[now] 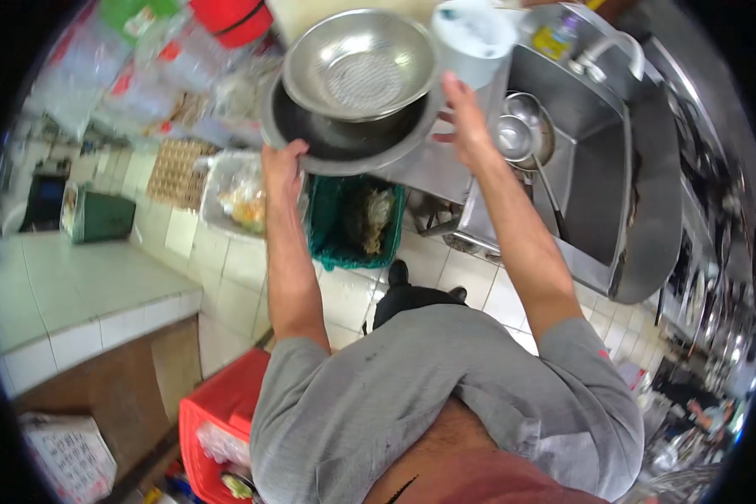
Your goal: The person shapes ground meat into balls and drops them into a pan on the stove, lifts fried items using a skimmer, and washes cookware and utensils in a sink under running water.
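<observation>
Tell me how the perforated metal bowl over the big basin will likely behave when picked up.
The perforated bowl should stay stiff, as it looks like formed metal. It is probably light for its size, being empty with many small holes. Its curved sides, above the wider basin, may let it tip or slide.

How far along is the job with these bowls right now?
Apparently done: the perforated bowl is nested in the larger basin. In hand: the left hand grips the basin's rim; the right hand is open beside it. Possibly left: the ladle lying in the sink.
</observation>
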### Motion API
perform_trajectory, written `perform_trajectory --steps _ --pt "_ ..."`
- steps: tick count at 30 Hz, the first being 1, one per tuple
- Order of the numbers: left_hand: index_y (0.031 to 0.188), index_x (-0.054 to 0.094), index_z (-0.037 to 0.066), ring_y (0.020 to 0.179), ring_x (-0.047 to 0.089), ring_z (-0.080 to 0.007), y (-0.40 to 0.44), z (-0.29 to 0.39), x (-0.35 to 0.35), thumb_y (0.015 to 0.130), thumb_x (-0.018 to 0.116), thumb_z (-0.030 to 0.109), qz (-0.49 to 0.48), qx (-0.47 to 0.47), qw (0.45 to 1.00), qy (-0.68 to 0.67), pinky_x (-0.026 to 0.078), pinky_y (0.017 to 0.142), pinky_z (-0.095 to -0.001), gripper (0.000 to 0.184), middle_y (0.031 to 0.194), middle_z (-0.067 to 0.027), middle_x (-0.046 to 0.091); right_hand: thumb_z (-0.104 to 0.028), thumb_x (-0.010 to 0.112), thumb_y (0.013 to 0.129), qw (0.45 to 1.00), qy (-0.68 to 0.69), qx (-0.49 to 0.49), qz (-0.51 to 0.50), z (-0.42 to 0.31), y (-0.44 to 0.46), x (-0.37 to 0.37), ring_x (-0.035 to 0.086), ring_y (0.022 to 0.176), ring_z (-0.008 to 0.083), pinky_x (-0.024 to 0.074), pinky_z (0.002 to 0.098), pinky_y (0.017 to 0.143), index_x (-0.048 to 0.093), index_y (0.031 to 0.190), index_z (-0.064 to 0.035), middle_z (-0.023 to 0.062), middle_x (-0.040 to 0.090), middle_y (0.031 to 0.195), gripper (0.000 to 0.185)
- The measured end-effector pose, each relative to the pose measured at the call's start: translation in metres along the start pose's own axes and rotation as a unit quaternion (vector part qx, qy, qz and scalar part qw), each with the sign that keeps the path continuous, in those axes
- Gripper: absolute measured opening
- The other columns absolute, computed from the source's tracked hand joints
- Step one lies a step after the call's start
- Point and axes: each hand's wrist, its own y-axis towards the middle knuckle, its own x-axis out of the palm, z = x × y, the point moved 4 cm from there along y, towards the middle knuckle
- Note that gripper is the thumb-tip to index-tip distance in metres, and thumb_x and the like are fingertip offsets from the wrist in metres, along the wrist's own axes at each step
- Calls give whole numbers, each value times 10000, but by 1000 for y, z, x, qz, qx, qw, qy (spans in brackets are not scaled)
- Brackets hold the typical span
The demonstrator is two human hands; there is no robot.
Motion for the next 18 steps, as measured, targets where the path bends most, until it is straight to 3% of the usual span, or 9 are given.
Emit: perform_trajectory --steps 2,4,8,9,12,13,14,16,18 --pt "981 544 21 686 538 -155 -13 -3 1 590 537 -122 27 -27 999 -4 446 625 -281 416 790 -42 570 -603 593 698 1000 17 -11 1 -2 8 4 344 1207 308 330 416 939 233 1344 -35 202 346 1320 933" --pt "994 534 16 702 546 -162 -33 -5 3 601 538 -115 26 -37 999 17 454 616 -278 415 802 -44 568 -593 604 693 998 3 -69 10 -2 7 0 328 1230 290 289 395 994 255 1335 -8 217 339 1322 936" --pt "1032 507 7 719 553 -168 -80 2 27 597 522 -131 27 -43 998 28 466 628 -280 457 848 -61 565 -473 651 695 998 -28 -39 36 8 -24 -34 409 1170 268 331 364 980 339 1306 -19 210 397 1268 824" --pt "1044 498 3 723 554 -170 -90 5 33 596 518 -135 39 -36 997 48 470 636 -284 470 866 -70 565 -351 671 683 999 -20 -27 31 -9 -50 -41 442 1139 263 356 349 963 383 1280 -19 213 419 1245 741" --pt "1056 485 -7 740 555 -173 -119 2 62 596 516 -134 15 -33 998 49 469 648 -284 479 880 -79 563 -242 661 667 994 -83 -63 21 12 -50 -85 489 1083 263 393 332 924 448 1223 1 217 472 1189 644" --pt "1064 471 -22 699 559 -169 -127 0 78 593 523 -124 13 -23 999 35 462 566 -257 485 874 -89 563 -158 634 665 994 -82 -68 7 13 -54 -102 528 1017 250 419 317 880 493 1172 20 211 533 1103 555" --pt "1064 471 -22 699 559 -169 -133 -2 93 593 523 -124 8 -21 999 38 462 566 -257 485 874 -89 563 -121 599 695 996 -65 -57 4 25 -49 -122 545 960 236 438 319 827 512 1149 24 191 575 1016 485" --pt "1065 458 -15 695 558 -169 -143 -7 127 585 531 -123 -36 -56 995 69 463 561 -249 497 896 -90 549 -85 563 715 1000 6 12 18 9 -69 -161 548 928 230 442 313 795 482 1187 18 178 581 995 490" --pt "1051 450 -9 558 538 -141 -148 -15 171 618 550 -61 -98 -47 992 67 408 375 -230 448 849 -66 537 -62 535 734 995 74 7 66 16 -52 -215 538 934 241 438 348 792 459 1199 15 177 569 1019 477"
